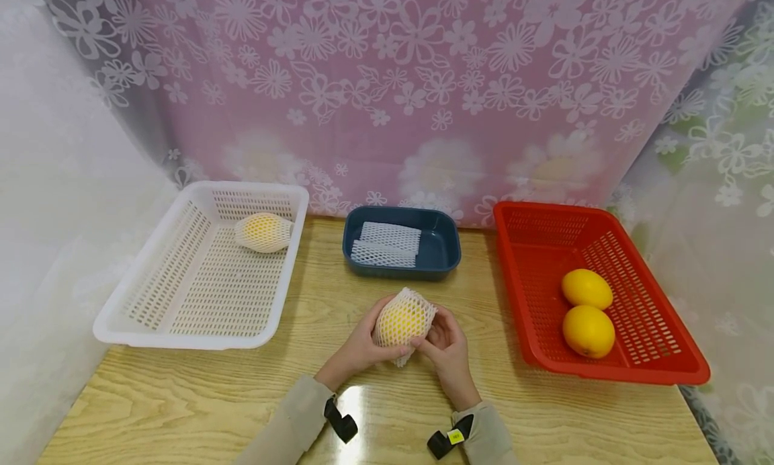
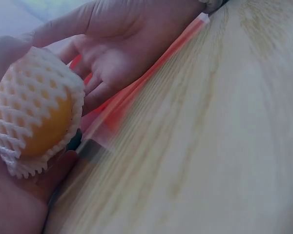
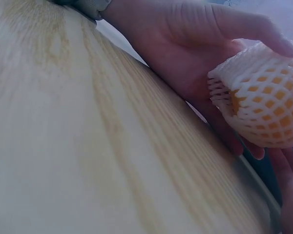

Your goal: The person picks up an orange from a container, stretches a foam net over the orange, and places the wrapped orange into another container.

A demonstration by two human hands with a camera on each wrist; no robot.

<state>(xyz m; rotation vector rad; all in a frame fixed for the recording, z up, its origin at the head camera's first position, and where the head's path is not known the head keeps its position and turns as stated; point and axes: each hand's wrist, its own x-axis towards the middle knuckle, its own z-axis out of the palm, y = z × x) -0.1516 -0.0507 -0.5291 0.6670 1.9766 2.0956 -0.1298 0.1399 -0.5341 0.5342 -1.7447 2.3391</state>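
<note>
Held fruit [image 2: 51, 129]: yellow, wrapped in a white foam net [image 2: 27, 92]; raised above the near middle of the table, between the two hands; the left wrist view shows bare yellow skin at the net's open end.
Left hand [image 1: 365, 342]: wrapped round the fruit's left side, thumb across its near face; firmly on the netting.
Right hand [image 1: 450, 352]: holding the net's right edge between thumb and fingers, the thumb laid on the mesh.
Blue tray [image 1: 440, 250]: just beyond the hands; two flattened foam sleeves [image 1: 384, 253] lie in its left part, one overlapping the other.
Red basket [image 1: 535, 310]: to the right; two bare yellow fruits [image 1: 588, 330] touch each other near its right wall.
White basket [image 1: 236, 297]: to the left; another netted fruit [image 1: 264, 232] lies in its far right corner, against the wall.
Table [image 1: 211, 398]: light wood grain, under tray and baskets; a pink cloth [image 1: 393, 62] with white flowers hangs behind.
Sleeves [image 1: 302, 408]: beige, with black straps [image 1: 341, 425] at both wrists.
</note>
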